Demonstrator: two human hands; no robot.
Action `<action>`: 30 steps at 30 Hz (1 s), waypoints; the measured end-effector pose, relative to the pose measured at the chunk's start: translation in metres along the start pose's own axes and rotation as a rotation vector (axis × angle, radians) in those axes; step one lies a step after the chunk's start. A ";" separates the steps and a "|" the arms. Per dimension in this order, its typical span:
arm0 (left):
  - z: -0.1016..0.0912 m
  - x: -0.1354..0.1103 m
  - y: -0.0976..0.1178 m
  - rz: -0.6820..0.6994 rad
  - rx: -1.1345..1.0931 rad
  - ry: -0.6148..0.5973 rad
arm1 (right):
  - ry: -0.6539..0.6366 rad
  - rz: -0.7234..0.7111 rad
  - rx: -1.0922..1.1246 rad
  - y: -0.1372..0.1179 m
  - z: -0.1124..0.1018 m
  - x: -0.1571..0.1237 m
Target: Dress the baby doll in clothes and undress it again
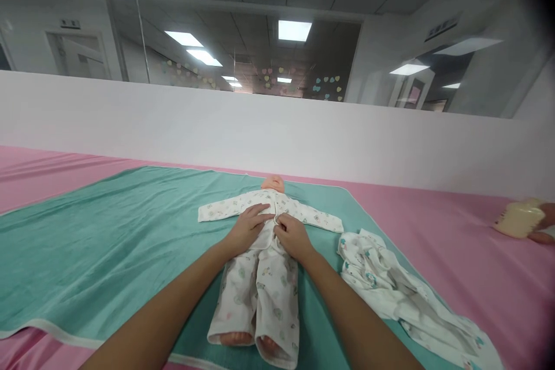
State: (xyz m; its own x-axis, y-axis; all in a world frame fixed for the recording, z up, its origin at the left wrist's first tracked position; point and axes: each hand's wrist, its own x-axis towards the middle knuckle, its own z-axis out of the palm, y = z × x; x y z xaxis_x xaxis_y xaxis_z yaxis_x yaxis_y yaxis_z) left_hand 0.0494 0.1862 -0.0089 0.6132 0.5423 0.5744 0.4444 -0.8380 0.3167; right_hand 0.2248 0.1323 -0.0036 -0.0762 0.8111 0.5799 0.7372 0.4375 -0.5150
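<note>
A baby doll (273, 183) lies on its back, its head toward the wall and its arms spread. It wears a white printed jacket (225, 207) and matching trousers (277, 295), with the feet just showing at the hems. My left hand (248, 228) rests flat on the jacket's front, fingers stretched out. Beside it my right hand (293, 235) pinches the jacket's front edge near the middle of the chest. Whether a fastener sits between those fingers is too small to tell.
A teal blanket (130, 243) lies under the doll on a pink sheet (416, 225). Crumpled white printed clothing (390, 283) lies to the right. At the far right, a hand or doll part touches a pale yellow object (518, 219). A white wall (260, 133) with windows stands behind.
</note>
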 end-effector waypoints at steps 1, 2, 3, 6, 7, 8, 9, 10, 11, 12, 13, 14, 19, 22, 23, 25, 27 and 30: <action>0.000 0.000 0.000 0.000 0.000 -0.002 | -0.004 -0.017 0.001 -0.001 -0.001 -0.001; 0.000 0.000 0.001 -0.001 0.000 -0.007 | -0.004 -0.027 -0.001 -0.001 -0.001 -0.001; -0.001 0.000 0.002 -0.003 0.000 -0.011 | 0.001 -0.027 -0.004 -0.002 -0.001 -0.002; -0.003 0.001 0.004 0.000 0.002 -0.029 | 0.022 0.021 0.003 -0.001 0.001 -0.003; -0.004 0.001 0.005 0.000 0.003 -0.031 | 0.031 0.040 0.013 0.000 0.002 -0.003; -0.004 0.001 0.005 -0.001 0.005 -0.030 | 0.038 0.053 0.028 0.001 0.003 -0.003; -0.004 0.001 0.006 -0.003 0.007 -0.031 | 0.045 0.063 0.044 0.003 0.004 -0.003; -0.004 0.001 0.006 -0.007 0.010 -0.031 | 0.051 0.071 0.061 0.004 0.005 -0.002; -0.004 0.002 0.006 -0.013 0.013 -0.033 | 0.054 0.082 0.077 0.004 0.005 -0.002; -0.004 0.002 0.005 -0.019 0.015 -0.037 | 0.057 0.095 0.094 0.005 0.006 -0.002; -0.003 0.002 0.005 -0.025 0.016 -0.040 | 0.062 0.110 0.110 0.005 0.006 -0.002; -0.003 0.002 0.005 -0.030 0.016 -0.039 | 0.065 0.125 0.129 0.005 0.006 -0.001; -0.001 0.003 0.003 -0.034 0.024 -0.024 | 0.034 0.186 0.314 0.014 0.007 -0.001; -0.002 0.002 0.004 -0.020 0.034 -0.035 | 0.028 0.224 0.459 0.022 0.008 0.000; -0.003 0.002 0.005 -0.017 0.034 -0.039 | 0.028 0.236 0.497 0.024 0.008 0.000; -0.004 0.002 0.006 -0.015 0.030 -0.044 | 0.023 0.255 0.553 0.027 0.009 0.001; -0.005 0.002 0.007 -0.014 0.025 -0.049 | 0.022 0.269 0.595 0.029 0.009 0.001; -0.006 0.002 0.008 -0.018 0.031 -0.049 | 0.033 0.288 0.650 0.031 0.009 0.001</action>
State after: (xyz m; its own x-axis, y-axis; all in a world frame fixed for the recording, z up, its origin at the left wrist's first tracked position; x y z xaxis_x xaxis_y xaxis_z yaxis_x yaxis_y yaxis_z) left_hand 0.0505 0.1800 -0.0010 0.6358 0.5603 0.5309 0.4750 -0.8262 0.3029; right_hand 0.2410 0.1501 -0.0245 0.0890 0.9217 0.3775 0.1745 0.3587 -0.9170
